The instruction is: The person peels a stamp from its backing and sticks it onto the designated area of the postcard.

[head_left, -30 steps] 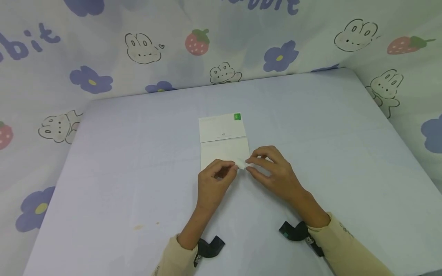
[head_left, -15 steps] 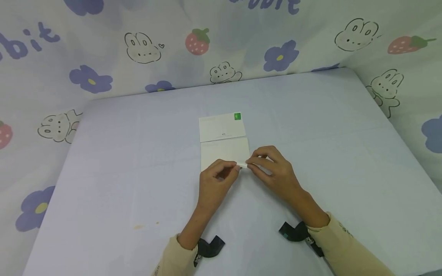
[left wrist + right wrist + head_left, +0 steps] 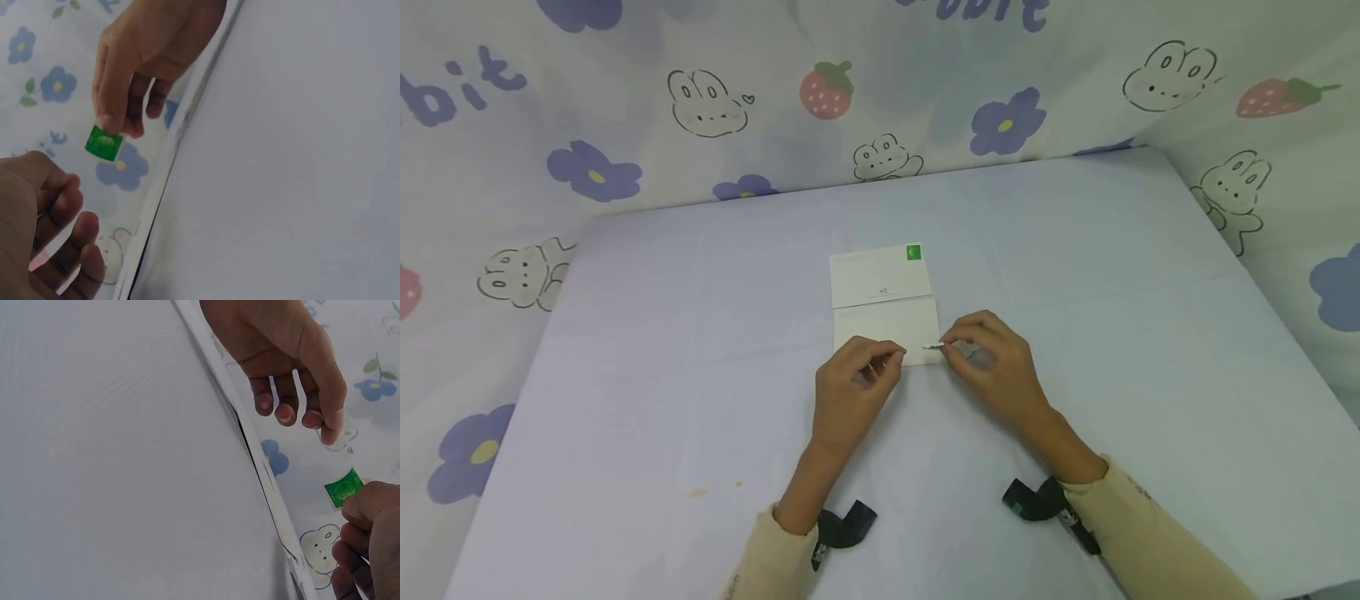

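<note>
My right hand (image 3: 996, 362) pinches a small green stamp (image 3: 344, 487) by one edge between thumb and forefinger. It appears nearly edge-on in the head view, over the lower right part of a white envelope (image 3: 880, 325). My left hand (image 3: 857, 383) is apart from it on the left, over the envelope's lower left corner. Its fingers are loosely bent, thumb and forefinger tips close together, and nothing shows between them. From the left wrist, the stamp's printed green face hangs below the right fingertips. Another green stamp (image 3: 913, 252) sits at the envelope's upper right corner.
A white cloth (image 3: 662, 375) covers the table, with faint yellowish stains (image 3: 698, 492) at the front left. Behind and beside it hangs a curtain (image 3: 737, 50) printed with rabbits, flowers and strawberries. Black camera mounts (image 3: 846, 525) are strapped at both wrists.
Both hands held the small piece between them earlier. Now the left hand has let go and drawn back to the left, while the right hand keeps the stamp, slightly raised.
</note>
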Motion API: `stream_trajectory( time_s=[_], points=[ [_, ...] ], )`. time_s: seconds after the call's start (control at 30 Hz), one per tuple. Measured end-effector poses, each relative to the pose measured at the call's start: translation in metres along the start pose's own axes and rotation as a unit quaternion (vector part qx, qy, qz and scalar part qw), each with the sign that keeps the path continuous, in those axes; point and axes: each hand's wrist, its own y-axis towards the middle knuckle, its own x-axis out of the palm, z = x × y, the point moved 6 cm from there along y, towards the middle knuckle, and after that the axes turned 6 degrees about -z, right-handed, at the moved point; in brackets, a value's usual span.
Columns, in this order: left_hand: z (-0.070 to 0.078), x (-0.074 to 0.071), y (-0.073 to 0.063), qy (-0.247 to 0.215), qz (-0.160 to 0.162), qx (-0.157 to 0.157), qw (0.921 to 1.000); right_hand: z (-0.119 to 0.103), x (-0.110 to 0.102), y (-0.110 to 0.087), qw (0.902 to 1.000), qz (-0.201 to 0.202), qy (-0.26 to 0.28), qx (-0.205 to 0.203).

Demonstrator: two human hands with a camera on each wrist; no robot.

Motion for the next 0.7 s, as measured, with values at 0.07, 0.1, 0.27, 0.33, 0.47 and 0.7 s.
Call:
stream_trajectory(
  time_s=[0.07, 0.1, 0.27, 0.33, 0.47, 0.7],
  points=[
    [-0.002, -0.005, 0.001, 0.006, 0.004, 0.004, 1.0, 0.002, 0.001, 0.001, 0.9999, -0.003, 0.0, 0.011],
    [-0.003, -0.007, 0.001, 0.009, 0.006, 0.005, 0.9999, 0.003, 0.002, 0.001, 0.9998, -0.006, -0.002, 0.017],
    [-0.01, -0.016, 0.003, 0.03, 0.01, -0.004, 0.9995, 0.008, 0.003, 0.003, 0.9992, -0.011, -0.008, 0.037],
    [-0.013, -0.019, 0.004, 0.039, 0.011, -0.011, 0.9991, 0.01, 0.004, 0.003, 0.9989, -0.013, -0.007, 0.045],
    [-0.017, -0.024, 0.005, 0.051, 0.011, -0.018, 0.9985, 0.013, 0.004, 0.005, 0.9979, -0.017, -0.001, 0.062],
    [-0.025, -0.035, 0.006, 0.069, 0.009, -0.02, 0.9974, 0.019, 0.004, 0.007, 0.996, -0.013, 0.005, 0.088]
  ],
)
